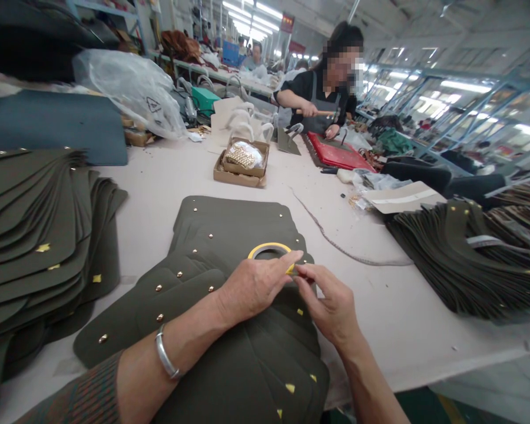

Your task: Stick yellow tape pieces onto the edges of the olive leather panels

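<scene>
A roll of yellow tape [270, 245] is in my left hand [256, 285], its ring partly covered by my fingers. My right hand [331, 300] pinches the short loose end of yellow tape [291, 268], and the fingertips of both hands nearly meet there. Below them lies a fanned stack of dark olive panels [229, 221] with rounded corners. Small gold studs [179, 274] dot the upper panels. Little yellow tape pieces [290, 388] stick to several panel edges near the front.
Piles of similar panels stand at the left [48, 218] and right [459, 259]. A cardboard box [241, 176] holds gold studs. A cord [335, 244] lies across the table. Beyond it, a co-worker [322, 88] holds a wooden-handled tool over a red board [335, 150].
</scene>
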`<state>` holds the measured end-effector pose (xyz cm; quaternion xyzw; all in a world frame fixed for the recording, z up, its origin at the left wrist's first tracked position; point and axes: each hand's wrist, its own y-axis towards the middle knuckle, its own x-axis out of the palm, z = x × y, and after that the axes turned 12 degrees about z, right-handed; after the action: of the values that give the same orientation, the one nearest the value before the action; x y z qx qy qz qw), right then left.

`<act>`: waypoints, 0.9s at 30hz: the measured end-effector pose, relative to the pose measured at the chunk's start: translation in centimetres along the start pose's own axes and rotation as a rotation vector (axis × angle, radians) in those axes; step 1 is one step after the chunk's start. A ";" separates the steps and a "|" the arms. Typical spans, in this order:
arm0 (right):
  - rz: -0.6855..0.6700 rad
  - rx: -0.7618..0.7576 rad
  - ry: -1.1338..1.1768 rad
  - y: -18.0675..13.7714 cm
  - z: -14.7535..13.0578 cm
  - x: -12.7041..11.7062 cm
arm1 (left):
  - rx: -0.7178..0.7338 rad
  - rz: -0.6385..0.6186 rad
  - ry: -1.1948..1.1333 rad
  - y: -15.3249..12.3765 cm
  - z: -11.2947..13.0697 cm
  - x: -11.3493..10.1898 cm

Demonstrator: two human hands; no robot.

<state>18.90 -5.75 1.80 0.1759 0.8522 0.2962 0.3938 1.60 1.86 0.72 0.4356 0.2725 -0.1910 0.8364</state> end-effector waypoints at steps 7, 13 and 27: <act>0.003 -0.056 -0.168 0.2 -0.2 1.0 | -0.080 -0.121 -0.020 0.1 0.4 -0.3; 0.076 0.112 -0.163 -0.8 -0.4 1.3 | -0.095 -0.110 0.084 0.3 0.7 0.0; 0.158 1.032 0.311 0.6 5.3 0.5 | -0.024 -0.038 0.249 0.0 0.7 0.8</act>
<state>22.71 -3.08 -0.76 0.3640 0.9193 -0.1095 0.1022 2.46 1.22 0.53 0.4406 0.3847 -0.1479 0.7975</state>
